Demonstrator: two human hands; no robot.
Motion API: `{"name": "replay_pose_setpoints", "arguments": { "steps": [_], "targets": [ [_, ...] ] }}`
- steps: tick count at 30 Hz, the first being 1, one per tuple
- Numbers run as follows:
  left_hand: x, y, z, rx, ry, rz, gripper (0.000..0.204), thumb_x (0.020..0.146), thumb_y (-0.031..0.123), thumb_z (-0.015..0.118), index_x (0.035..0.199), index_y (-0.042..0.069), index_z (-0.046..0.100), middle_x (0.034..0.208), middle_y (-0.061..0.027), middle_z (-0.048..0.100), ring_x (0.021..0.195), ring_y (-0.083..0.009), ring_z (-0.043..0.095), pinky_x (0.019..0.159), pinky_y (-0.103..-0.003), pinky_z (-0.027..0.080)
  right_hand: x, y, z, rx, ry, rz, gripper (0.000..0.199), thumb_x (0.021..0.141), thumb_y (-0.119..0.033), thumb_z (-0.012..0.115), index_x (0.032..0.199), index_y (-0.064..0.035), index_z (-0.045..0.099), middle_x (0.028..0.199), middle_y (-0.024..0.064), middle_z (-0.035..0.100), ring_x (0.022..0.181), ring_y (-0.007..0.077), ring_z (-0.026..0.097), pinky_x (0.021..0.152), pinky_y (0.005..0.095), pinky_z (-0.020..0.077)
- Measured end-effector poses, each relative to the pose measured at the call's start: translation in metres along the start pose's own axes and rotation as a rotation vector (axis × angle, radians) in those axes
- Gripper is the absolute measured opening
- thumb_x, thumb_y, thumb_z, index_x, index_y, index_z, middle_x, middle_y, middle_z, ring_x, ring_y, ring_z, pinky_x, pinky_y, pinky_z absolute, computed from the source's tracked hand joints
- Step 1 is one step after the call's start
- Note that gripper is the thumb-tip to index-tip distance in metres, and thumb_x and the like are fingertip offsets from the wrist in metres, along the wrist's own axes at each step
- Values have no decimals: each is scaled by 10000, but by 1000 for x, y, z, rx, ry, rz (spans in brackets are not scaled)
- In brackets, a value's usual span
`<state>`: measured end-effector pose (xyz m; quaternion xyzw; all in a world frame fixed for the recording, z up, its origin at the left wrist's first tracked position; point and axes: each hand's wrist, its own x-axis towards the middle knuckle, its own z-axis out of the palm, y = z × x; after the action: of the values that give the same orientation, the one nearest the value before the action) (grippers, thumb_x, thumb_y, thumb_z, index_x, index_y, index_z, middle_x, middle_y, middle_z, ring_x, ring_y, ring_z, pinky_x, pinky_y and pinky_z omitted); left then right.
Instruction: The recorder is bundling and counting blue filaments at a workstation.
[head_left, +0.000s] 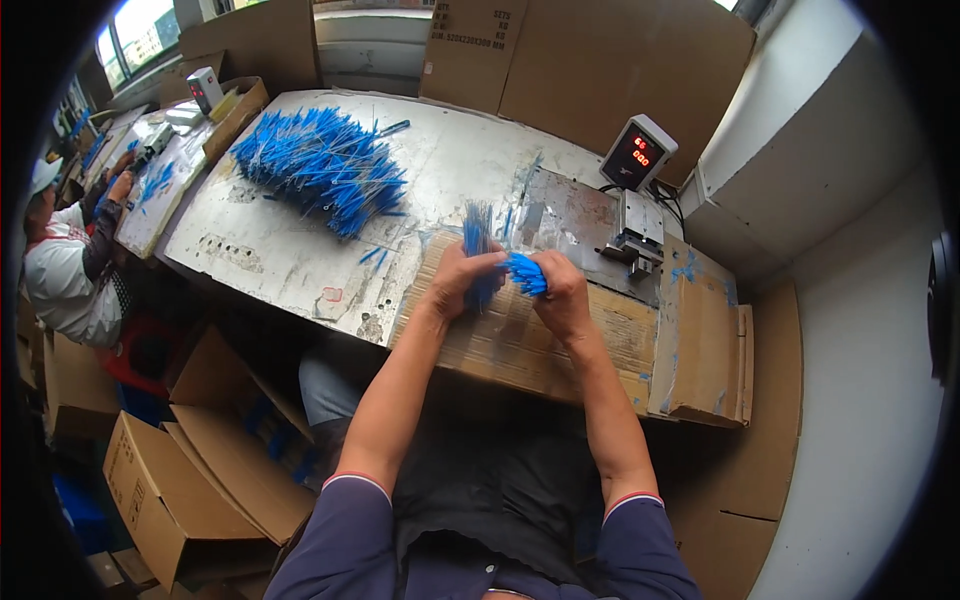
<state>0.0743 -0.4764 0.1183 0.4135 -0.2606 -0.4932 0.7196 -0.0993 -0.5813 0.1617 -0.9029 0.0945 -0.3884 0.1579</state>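
My left hand [463, 278] is closed around an upright bundle of thin blue sticks with grey wire-like ends [478, 226], the grey ends pointing up. Beside it, my right hand [566, 293] grips a second bundle of blue sticks [525, 274], its blue ends turned toward the left hand. The two hands are close together over a cardboard sheet [500, 345] at the table's near edge. A large heap of the same blue sticks [320, 165] lies on the white table [290, 270] to the far left. What the sticks are exactly, I cannot tell.
A metal fixture [638, 235] stands on a plate at the right, with a red digital display box [640, 152] behind it. Folded cardboard [705, 345] covers the table's right end. Open cartons [190, 480] sit at lower left; a co-worker [75, 260] works at another table.
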Motion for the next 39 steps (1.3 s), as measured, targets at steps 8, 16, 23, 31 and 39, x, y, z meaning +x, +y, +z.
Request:
{"name": "replay_pose_setpoints", "arguments": {
  "steps": [8,16,23,31,39],
  "targets": [
    [-2,1,13,-40,36,71,192,869,144,792,968,34,671,838,-70,691,716,-165,667,698,-311,557,-34,-1,31,916,638,720,93,933,28,725,1017,12,690,894,66,705,758,160,696,710,304,597],
    [-5,3,17,111,-33,33,197,862,157,804,967,34,692,820,-53,690,723,-144,654,691,-295,529,4,-2,21,1053,445,800,75,918,-39,774,967,-1,732,744,8,658,546,66,522,470,240,399],
    [-5,2,18,179,-47,27,189,883,169,804,967,28,710,821,-44,699,727,-130,655,681,-285,522,20,-3,32,1052,253,852,101,911,-95,803,941,-18,744,765,21,694,534,75,523,480,250,420],
    [-7,5,22,186,-23,39,184,884,168,809,955,33,708,816,-36,695,719,-116,649,688,-278,528,32,-4,9,1305,720,813,75,971,-79,718,946,-21,675,704,11,608,530,121,545,467,294,474],
    [-5,-3,24,333,-11,75,174,878,158,789,957,35,694,810,-30,689,703,-110,646,670,-278,532,41,-18,28,849,361,778,79,891,-75,816,890,-37,746,705,-25,654,498,46,503,420,234,359]
  ]
}}
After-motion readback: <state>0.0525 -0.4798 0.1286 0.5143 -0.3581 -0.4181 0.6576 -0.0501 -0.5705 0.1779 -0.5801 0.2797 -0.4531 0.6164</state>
